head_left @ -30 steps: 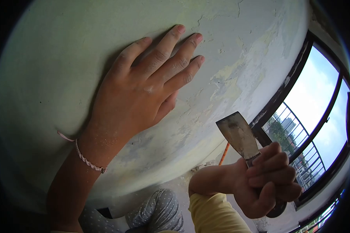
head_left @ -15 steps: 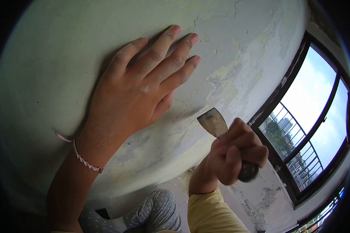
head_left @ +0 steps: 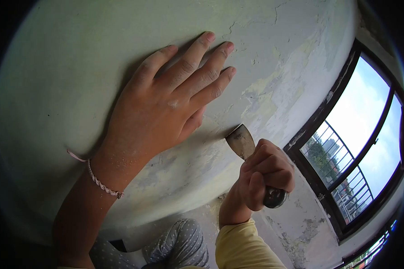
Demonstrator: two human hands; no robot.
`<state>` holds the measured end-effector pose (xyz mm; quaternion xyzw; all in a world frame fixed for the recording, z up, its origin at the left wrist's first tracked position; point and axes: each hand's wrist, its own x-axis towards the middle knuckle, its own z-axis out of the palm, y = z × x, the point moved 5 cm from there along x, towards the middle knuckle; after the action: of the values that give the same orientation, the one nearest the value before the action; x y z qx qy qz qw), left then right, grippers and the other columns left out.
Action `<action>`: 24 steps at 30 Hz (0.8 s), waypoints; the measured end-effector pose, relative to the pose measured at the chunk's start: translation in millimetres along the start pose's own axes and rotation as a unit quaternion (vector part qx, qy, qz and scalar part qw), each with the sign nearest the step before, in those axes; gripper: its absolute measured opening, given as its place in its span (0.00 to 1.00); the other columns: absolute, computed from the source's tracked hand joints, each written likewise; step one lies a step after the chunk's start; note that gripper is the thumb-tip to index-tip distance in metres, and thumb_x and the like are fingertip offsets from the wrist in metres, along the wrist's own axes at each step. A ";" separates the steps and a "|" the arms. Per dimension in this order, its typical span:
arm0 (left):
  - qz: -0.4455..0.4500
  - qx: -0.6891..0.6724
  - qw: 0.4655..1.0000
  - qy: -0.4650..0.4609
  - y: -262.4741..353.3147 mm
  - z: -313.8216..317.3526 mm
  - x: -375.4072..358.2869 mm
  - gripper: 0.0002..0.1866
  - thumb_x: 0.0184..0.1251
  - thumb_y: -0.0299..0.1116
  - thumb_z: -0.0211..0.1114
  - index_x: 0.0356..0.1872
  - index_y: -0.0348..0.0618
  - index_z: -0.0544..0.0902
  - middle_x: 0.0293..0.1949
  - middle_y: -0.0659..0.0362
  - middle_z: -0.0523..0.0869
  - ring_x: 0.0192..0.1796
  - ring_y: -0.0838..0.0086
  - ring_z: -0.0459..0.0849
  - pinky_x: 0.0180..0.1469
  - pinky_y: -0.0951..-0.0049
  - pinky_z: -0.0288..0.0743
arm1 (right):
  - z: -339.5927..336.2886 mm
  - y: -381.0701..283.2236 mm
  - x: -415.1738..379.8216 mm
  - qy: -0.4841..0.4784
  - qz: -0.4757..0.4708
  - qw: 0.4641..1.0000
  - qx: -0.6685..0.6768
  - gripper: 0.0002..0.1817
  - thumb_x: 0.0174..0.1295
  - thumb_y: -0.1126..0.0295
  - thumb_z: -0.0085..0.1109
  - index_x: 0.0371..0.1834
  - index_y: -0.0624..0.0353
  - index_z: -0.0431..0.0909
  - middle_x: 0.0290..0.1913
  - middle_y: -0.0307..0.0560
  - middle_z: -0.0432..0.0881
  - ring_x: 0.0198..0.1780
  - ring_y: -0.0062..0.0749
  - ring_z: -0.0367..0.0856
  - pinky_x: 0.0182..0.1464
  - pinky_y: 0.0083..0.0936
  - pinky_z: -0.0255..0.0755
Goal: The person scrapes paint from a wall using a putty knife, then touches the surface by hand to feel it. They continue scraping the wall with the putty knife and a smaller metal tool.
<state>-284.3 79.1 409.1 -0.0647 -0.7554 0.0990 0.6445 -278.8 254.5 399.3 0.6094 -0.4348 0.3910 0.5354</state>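
My left hand point(head_left: 161, 98) lies flat on the pale green wall point(head_left: 67, 67), palm down, fingers spread and dusted with white powder. A braided bracelet point(head_left: 98, 183) circles that wrist. To the lower right, my right hand point(head_left: 265, 175) is wrapped around the dark handle of a putty knife point(head_left: 241, 142). The knife's broad metal blade points up and left, its edge at the wall surface just right of my left thumb. Peeling, flaking paint point(head_left: 258, 96) and cracks spread over the wall above the blade.
At the right is a dark-framed window point(head_left: 345, 134) with railings and sky beyond it. Below it, the lower wall point(head_left: 307, 233) is stained and patchy. My bent legs in grey dotted trousers point(head_left: 179, 244) show at the bottom.
My right hand has moved left with the putty knife, bringing the blade's edge to the wall. The left hand stays on the wall; the view has shifted slightly.
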 end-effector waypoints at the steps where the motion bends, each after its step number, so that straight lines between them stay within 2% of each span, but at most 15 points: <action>1: 0.005 0.002 1.000 -0.001 1.8 0.3 -1.0 0.33 0.53 0.43 0.64 0.65 0.71 0.70 0.72 0.74 0.63 0.73 0.76 0.59 0.67 0.66 0.56 | -5.1 -4.9 2.6 -0.001 0.003 1.000 0.000 0.12 0.47 0.79 0.53 0.17 0.54 0.60 0.11 0.36 0.60 0.11 0.21 0.59 0.17 0.19 0.47; 3: 0.006 -0.001 1.000 -0.001 1.5 1.0 -1.2 0.33 0.53 0.43 0.64 0.66 0.71 0.70 0.72 0.74 0.63 0.73 0.76 0.59 0.67 0.66 0.56 | -12.4 -31.0 11.3 -0.009 -0.067 0.998 0.014 0.13 0.47 0.78 0.53 0.16 0.52 0.57 0.10 0.34 0.59 0.11 0.20 0.60 0.17 0.19 0.48; 4: 0.008 -0.006 1.000 -0.002 1.6 1.1 -1.5 0.33 0.53 0.44 0.64 0.66 0.71 0.70 0.72 0.74 0.63 0.73 0.76 0.59 0.67 0.66 0.56 | -18.3 -52.3 11.4 0.024 -0.126 0.991 0.048 0.12 0.43 0.82 0.52 0.17 0.53 0.60 0.09 0.35 0.66 0.07 0.24 0.62 0.10 0.16 0.55; 6: 0.006 -0.002 1.000 -0.005 1.1 0.1 -1.2 0.33 0.53 0.44 0.64 0.66 0.71 0.70 0.72 0.74 0.63 0.73 0.76 0.59 0.67 0.66 0.56 | -20.0 -63.3 1.4 0.006 -0.116 0.992 0.052 0.12 0.41 0.83 0.53 0.18 0.54 0.61 0.12 0.36 0.69 0.12 0.28 0.69 0.17 0.22 0.67; 8: 0.006 -0.007 1.000 -0.009 3.9 -0.2 -1.4 0.33 0.53 0.44 0.64 0.66 0.71 0.70 0.72 0.74 0.63 0.73 0.76 0.59 0.67 0.66 0.56 | -0.4 -9.8 -10.7 -0.059 0.068 0.994 -0.070 0.13 0.40 0.83 0.55 0.18 0.54 0.60 0.16 0.38 0.73 0.21 0.34 0.75 0.30 0.31 0.75; 9: 0.005 -0.012 1.000 -0.006 3.9 -0.6 -1.4 0.33 0.54 0.44 0.64 0.66 0.71 0.70 0.72 0.73 0.63 0.73 0.76 0.59 0.67 0.66 0.55 | 4.6 -12.1 -9.9 -0.109 0.076 0.987 -0.095 0.13 0.41 0.83 0.54 0.19 0.54 0.60 0.19 0.39 0.74 0.28 0.39 0.78 0.40 0.37 0.76; 12: 0.002 -0.007 1.000 -0.008 1.2 0.8 -1.9 0.33 0.54 0.43 0.64 0.66 0.71 0.70 0.72 0.73 0.63 0.73 0.76 0.58 0.67 0.66 0.55 | 1.5 -14.3 -6.4 -0.108 0.063 0.988 -0.091 0.12 0.40 0.83 0.52 0.19 0.54 0.61 0.19 0.39 0.74 0.25 0.37 0.77 0.35 0.36 0.75; 13: 0.005 -0.005 1.000 -0.007 1.4 1.3 -1.7 0.33 0.54 0.43 0.64 0.66 0.71 0.70 0.72 0.73 0.63 0.73 0.76 0.58 0.67 0.66 0.55 | -1.6 -24.7 -0.6 -0.086 0.018 0.995 -0.050 0.12 0.39 0.84 0.52 0.18 0.54 0.61 0.17 0.39 0.72 0.21 0.35 0.75 0.27 0.34 0.72; 14: 0.002 -0.001 1.000 -0.006 0.3 1.8 -1.3 0.33 0.54 0.43 0.64 0.66 0.71 0.70 0.72 0.73 0.63 0.73 0.76 0.58 0.67 0.66 0.55 | -8.2 -39.0 2.9 -0.113 -0.064 0.991 0.033 0.12 0.37 0.85 0.52 0.19 0.55 0.62 0.14 0.39 0.70 0.17 0.33 0.71 0.21 0.31 0.66; 16: 0.012 -0.002 1.000 0.001 1.5 2.2 -2.5 0.33 0.55 0.42 0.63 0.66 0.70 0.70 0.72 0.73 0.62 0.73 0.76 0.58 0.68 0.65 0.54 | -7.5 -76.9 -3.9 0.047 -0.186 0.971 0.142 0.15 0.47 0.78 0.55 0.16 0.53 0.57 0.11 0.35 0.63 0.10 0.28 0.65 0.15 0.23 0.55; 17: 0.015 0.004 1.000 0.005 0.4 1.2 -2.1 0.33 0.55 0.42 0.63 0.66 0.70 0.70 0.72 0.73 0.62 0.73 0.76 0.58 0.68 0.65 0.54 | -6.5 -67.4 -5.8 0.052 -0.191 0.970 0.144 0.15 0.47 0.78 0.55 0.16 0.53 0.57 0.11 0.35 0.63 0.10 0.28 0.65 0.15 0.23 0.55; 18: 0.012 0.003 1.000 -0.003 -0.1 0.3 -1.6 0.33 0.56 0.43 0.63 0.66 0.70 0.69 0.72 0.72 0.62 0.73 0.76 0.58 0.68 0.65 0.54 | 4.5 -45.1 -6.4 -0.041 -0.121 0.986 0.105 0.12 0.37 0.83 0.51 0.16 0.54 0.58 0.12 0.37 0.63 0.12 0.32 0.65 0.16 0.25 0.57; 19: 0.010 -0.003 1.000 -0.012 1.1 -1.0 -1.2 0.32 0.56 0.43 0.62 0.67 0.69 0.69 0.72 0.72 0.63 0.73 0.75 0.58 0.68 0.65 0.54 | 14.0 -29.6 -8.7 -0.133 -0.045 0.988 0.061 0.14 0.28 0.87 0.46 0.16 0.56 0.58 0.13 0.38 0.64 0.15 0.35 0.66 0.18 0.27 0.58; 20: 0.016 -0.002 1.000 -0.004 3.2 -2.8 -0.9 0.32 0.56 0.43 0.62 0.67 0.69 0.69 0.72 0.72 0.63 0.73 0.75 0.58 0.68 0.65 0.54 | 22.5 -25.6 -10.7 -0.149 -0.005 0.989 0.019 0.14 0.24 0.87 0.44 0.15 0.56 0.57 0.14 0.39 0.62 0.15 0.36 0.65 0.18 0.26 0.56; 24: 0.017 -0.019 1.000 -0.010 2.1 -3.0 -0.4 0.32 0.56 0.43 0.62 0.67 0.69 0.69 0.72 0.71 0.62 0.73 0.74 0.58 0.68 0.66 0.54 | 14.5 -41.1 -8.0 -0.143 -0.019 0.989 0.039 0.15 0.24 0.86 0.44 0.15 0.56 0.55 0.13 0.39 0.62 0.13 0.32 0.64 0.18 0.25 0.53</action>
<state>-281.4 81.3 408.7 -0.0886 -0.7623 0.0959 0.6339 -242.2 243.0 377.2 0.6878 -0.4794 0.3065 0.4508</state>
